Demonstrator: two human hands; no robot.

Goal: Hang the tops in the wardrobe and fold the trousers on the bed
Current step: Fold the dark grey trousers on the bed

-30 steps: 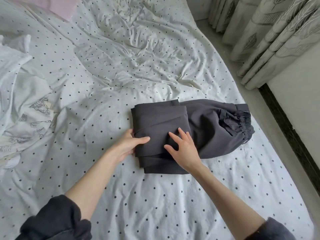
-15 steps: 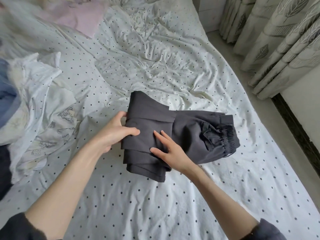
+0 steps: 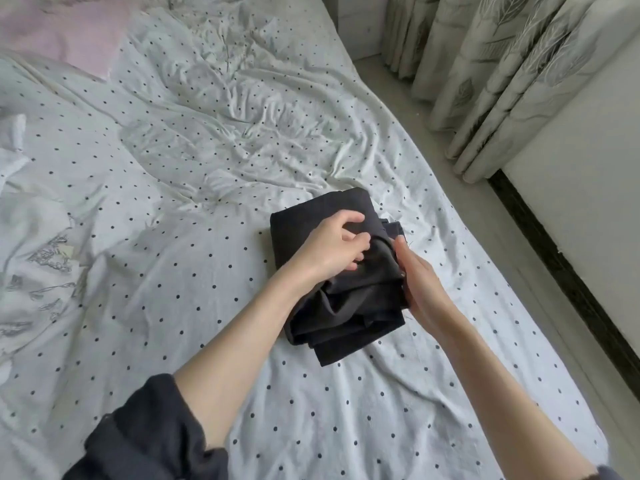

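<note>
Nearest the camera, two bare forearms with dark pushed-up sleeves are stretched over the polka-dot bed [image 3: 311, 427]. The dark grey trousers [image 3: 346, 306] are seen lying on the sheet toward the bed's right edge, gathered into a compact, somewhat rumpled bundle. A second ago they were laid out longer, with the elasticated waistband extended to the right; that waistband end has since been brought over onto the folded legs, so the bundle is now shorter and thicker. The fold is judged to be in its last stage (only squaring and flattening appear to be left for this garment).

The left hand [image 3: 332, 247] is laid on top of the bundle, its fingers curled into the upper layer of cloth, which is pinched there. The right hand [image 3: 420, 289] is pressed against the bundle's right side with straight fingers, so nothing is gripped by it.

Farther off, at the left edge, a white printed garment [image 3: 38, 271] is spread on the sheet, and a pale pink cloth [image 3: 65, 36] is seen near the head of the bed. Leaf-patterned curtains [image 3: 502, 74] are hung along the right wall. The wardrobe is not in view.

No brand, label or legible writing can be made out.
</note>
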